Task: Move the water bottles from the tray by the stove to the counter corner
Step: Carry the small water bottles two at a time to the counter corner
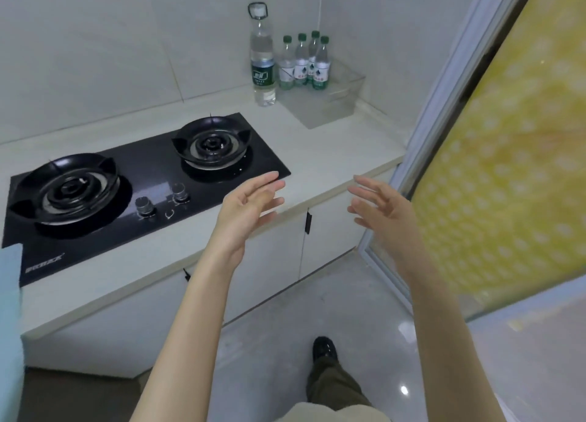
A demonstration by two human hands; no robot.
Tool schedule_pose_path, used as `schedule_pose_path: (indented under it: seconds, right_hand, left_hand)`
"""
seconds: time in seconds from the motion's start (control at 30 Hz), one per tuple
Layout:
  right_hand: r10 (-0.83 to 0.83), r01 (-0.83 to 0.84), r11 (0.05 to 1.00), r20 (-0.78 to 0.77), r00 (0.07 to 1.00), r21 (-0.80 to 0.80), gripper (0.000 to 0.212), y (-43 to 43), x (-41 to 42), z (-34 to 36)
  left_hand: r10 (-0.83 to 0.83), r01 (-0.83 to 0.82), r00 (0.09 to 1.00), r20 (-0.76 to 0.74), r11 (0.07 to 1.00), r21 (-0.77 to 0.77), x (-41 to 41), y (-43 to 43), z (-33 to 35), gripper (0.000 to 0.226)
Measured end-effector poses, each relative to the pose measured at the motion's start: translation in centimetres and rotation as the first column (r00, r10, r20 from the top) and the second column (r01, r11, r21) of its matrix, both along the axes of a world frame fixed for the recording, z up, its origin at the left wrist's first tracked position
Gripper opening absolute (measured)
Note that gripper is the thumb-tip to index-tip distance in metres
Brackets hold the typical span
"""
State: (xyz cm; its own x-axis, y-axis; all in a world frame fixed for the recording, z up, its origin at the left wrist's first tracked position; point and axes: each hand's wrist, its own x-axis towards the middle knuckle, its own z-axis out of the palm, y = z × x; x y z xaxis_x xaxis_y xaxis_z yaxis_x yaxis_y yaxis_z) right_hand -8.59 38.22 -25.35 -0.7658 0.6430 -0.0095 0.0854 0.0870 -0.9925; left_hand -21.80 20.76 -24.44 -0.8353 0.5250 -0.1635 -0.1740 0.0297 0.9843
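Several small green-capped water bottles (303, 63) stand upright in the far end of a clear plastic tray (336, 104) at the counter's back right corner. A tall clear water bottle (262, 60) with a white carry-ring cap stands on the counter just left of the tray. My left hand (250, 203) and my right hand (377, 206) hover over the counter's front edge, palms facing each other, fingers relaxed, holding nothing. Both hands are well short of the bottles.
A black two-burner gas stove (133, 180) with two knobs fills the left part of the pale counter (333, 149). White cabinet doors sit below. A sliding door with a yellow dotted panel (507, 155) stands close on the right. Tiled walls meet behind the bottles.
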Motion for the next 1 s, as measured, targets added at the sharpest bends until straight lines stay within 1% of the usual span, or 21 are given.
schedule_pose_path:
  seconds: [0.17, 0.3, 0.4, 0.53, 0.7, 0.8, 0.9, 1.0]
  right_hand:
    - [0.034, -0.034, 0.997, -0.003, 0.999, 0.072, 0.03, 9.5, -4.8, 1.2]
    - [-0.018, 0.024, 0.995, -0.059, 0.998, 0.1, 0.028, 15.2, -8.3, 1.7]
    - [-0.018, 0.024, 0.995, -0.061, 0.998, 0.101, 0.029, 18.1, -10.2, 1.7]
    - [-0.014, 0.016, 0.997, -0.031, 0.999, 0.082, 0.03, 21.9, -13.7, 0.9]
    - [0.017, -0.018, 0.993, 0.008, 1.0, 0.119, 0.03, 25.8, -18.6, 0.5]
    - [0.058, -0.056, 0.99, -0.014, 0.998, 0.133, 0.03, 28.4, -22.3, 0.7]
    - [0.087, -0.084, 0.985, -0.009, 0.996, 0.151, 0.033, 30.6, -26.0, 1.0]
    - [0.115, -0.116, 0.976, 0.015, 0.993, 0.185, 0.036, 32.6, -29.8, 0.8]
  left_hand:
    - [0.042, -0.041, 0.999, -0.004, 0.998, 0.037, -4.9, 8.8, 1.4, 0.021]
    - [0.045, -0.045, 0.999, 0.01, 0.999, 0.021, -8.2, 14.3, 1.9, 0.024]
    - [0.006, -0.005, 1.0, 0.03, 1.0, -0.027, -10.0, 16.9, 1.5, 0.027]
    - [0.019, -0.016, 0.999, 0.043, 0.997, -0.073, -13.5, 20.3, 0.7, 0.026]
    - [0.009, -0.006, 1.0, 0.028, 0.995, -0.103, -18.5, 23.8, -0.2, 0.028]
    - [-0.002, 0.003, 1.0, 0.014, 0.994, -0.111, -22.8, 26.3, -0.6, 0.028]
    - [-0.009, 0.013, 0.999, 0.039, 0.995, -0.098, -27.0, 28.8, -0.7, 0.029]
    - [-0.016, 0.024, 0.998, 0.065, 0.991, -0.128, -31.1, 31.3, -1.1, 0.032]
